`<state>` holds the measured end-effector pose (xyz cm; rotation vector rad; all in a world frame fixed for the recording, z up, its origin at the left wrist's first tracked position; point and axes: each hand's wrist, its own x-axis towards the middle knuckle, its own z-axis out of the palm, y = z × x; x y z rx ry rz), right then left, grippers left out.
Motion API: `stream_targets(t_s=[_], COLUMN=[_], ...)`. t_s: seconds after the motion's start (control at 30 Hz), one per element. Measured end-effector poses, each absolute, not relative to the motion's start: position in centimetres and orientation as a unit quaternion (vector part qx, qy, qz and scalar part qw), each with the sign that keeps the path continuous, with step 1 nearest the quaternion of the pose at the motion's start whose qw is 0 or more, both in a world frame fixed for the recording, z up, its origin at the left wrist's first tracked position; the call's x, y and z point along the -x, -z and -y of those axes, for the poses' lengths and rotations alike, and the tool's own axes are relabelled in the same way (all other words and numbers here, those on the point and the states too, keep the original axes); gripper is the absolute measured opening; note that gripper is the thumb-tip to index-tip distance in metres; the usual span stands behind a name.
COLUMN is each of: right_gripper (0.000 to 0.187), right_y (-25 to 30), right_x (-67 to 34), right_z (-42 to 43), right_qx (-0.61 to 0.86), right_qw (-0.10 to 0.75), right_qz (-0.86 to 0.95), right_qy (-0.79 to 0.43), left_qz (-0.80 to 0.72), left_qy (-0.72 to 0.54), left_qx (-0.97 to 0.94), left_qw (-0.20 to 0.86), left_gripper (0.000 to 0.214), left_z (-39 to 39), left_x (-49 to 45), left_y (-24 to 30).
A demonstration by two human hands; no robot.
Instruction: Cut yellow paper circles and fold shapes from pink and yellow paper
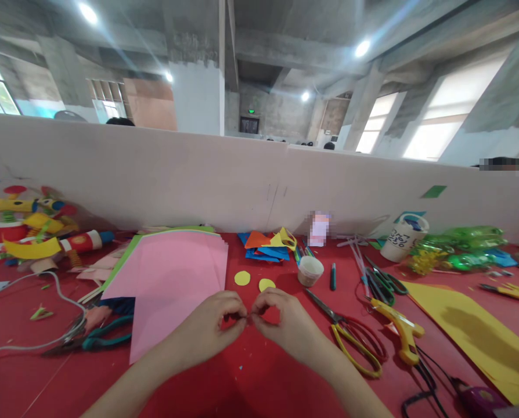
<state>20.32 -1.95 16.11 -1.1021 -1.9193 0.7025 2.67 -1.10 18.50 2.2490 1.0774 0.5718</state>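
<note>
My left hand (224,319) and my right hand (279,316) meet fingertip to fingertip above the red table (207,389). Each is closed in a pinch, thumb against fingers. Whatever lies between the fingertips is too small or too hidden to name. Just beyond them are two yellow paper circles, one at the left (242,278) and the other (266,285) partly behind my right hand. A whitish paper cup (310,271) stands past my right hand. Pink paper sheets (176,278) lie beside my left hand, and scissors with red and yellow handles (355,342) lie beside my right forearm.
A yellow glue gun (399,328) with its cord lies at the right, near yellow paper (472,331). Teal-handled pliers (107,332) and a white cable (59,284) are at the left. Green plastic bottles (472,249) and a white partition (176,180) stand behind.
</note>
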Motion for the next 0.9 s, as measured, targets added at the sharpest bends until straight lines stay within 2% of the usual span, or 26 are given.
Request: stream_targets(t_s=[0.2,0.33,0.9], right_gripper=[0.004,0.007,0.011], right_y=[-16.5,-16.8,-16.5], right_x=[-20.7,-20.9,-20.9], right_z=[2.2,2.3,1.9], right_qx=[0.438,0.437,0.443], right_qw=[0.373,0.361,0.367], right_qz=[0.723,0.704,0.687], right_qy=[-0.382,-0.429,-0.444], left_qz=[-0.402,-0.416,-0.41], left_qy=[-0.208,-0.219,-0.235], left_qx=[-0.812,-0.783,-0.735], left_qw=[0.37,0.408,0.485], left_gripper=[0.014,0.006,0.015], left_z=[1.0,0.5,-0.1], left_x=[-2.4,-2.3,-2.3], left_y=[-19.0,-19.1,-18.2])
